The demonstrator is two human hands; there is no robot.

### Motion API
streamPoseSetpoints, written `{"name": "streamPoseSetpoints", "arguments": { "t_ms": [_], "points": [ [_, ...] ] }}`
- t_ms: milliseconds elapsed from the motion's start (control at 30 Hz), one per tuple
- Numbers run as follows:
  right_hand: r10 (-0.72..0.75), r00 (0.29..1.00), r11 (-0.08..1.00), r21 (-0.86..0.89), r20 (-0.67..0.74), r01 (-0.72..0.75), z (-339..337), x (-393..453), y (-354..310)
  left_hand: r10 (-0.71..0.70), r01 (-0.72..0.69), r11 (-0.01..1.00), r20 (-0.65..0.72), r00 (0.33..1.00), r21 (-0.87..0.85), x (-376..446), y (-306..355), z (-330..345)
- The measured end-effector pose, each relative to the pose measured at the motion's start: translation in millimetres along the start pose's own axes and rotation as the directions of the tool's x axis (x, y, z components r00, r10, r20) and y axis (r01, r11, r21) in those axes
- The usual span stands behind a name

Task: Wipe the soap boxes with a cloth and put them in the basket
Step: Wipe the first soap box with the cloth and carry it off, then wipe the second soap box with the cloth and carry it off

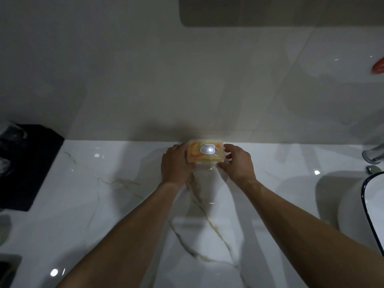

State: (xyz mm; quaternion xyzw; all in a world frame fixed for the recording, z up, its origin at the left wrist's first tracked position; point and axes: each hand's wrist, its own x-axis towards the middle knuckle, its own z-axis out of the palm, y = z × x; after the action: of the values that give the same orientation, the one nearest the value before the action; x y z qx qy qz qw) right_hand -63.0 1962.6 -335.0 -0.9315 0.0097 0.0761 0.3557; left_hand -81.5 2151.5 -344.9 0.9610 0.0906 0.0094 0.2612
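While the white marble counter (104, 204) spreads wide around the soap box (205, 151), I judge the job barely begun; no cloth or basket shows, so wiping and stowing are left; a sink (353, 204) sits well right of the box, a dark mat (25, 167) well left; the box stands against the wall; my left hand (176, 165) and right hand (236, 163) grip its ends, fingers curled round it.
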Motion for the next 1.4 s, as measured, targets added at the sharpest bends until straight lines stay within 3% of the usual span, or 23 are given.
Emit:
{"name": "streamPoseSetpoints", "arguments": {
  "t_ms": [233, 367, 533, 967, 1200, 1400],
  "points": [
    [-0.070, 0.998, 0.981, -0.182, 0.008, 0.070, -0.1, 8.6, 0.0, 0.118, -0.120, 0.983, 0.029, 0.993, 0.142, 5.5, -0.4, -1.4],
    [-0.070, 0.997, 0.977, -0.202, 0.024, 0.073, 0.5, 9.4, -1.0, 0.162, -0.173, 0.970, 0.074, 0.984, 0.173, 6.3, -1.0, -1.2],
    [-0.080, 0.995, 0.962, -0.259, 0.055, 0.092, -0.3, 6.8, -5.9, 0.130, -0.159, 0.959, 0.137, 0.982, 0.236, 5.2, -0.3, -1.4],
    [-0.030, 0.998, 0.939, -0.341, 0.062, 0.050, -1.7, -2.8, -13.4, 0.051, -0.093, 0.937, 0.130, 0.990, 0.336, 4.6, 11.2, -8.5],
    [-0.011, 0.999, 0.941, -0.339, -0.041, -0.004, -40.1, -33.4, -30.3, 0.095, -0.129, 0.937, 0.120, 0.988, 0.325, -4.4, 31.0, -49.4],
    [-0.010, 0.985, 0.954, -0.297, -0.172, -0.042, -96.6, -78.9, -58.5, 0.256, -0.251, 0.927, 0.020, 0.966, 0.279, -32.4, 71.9, -92.6]
  ]
}}
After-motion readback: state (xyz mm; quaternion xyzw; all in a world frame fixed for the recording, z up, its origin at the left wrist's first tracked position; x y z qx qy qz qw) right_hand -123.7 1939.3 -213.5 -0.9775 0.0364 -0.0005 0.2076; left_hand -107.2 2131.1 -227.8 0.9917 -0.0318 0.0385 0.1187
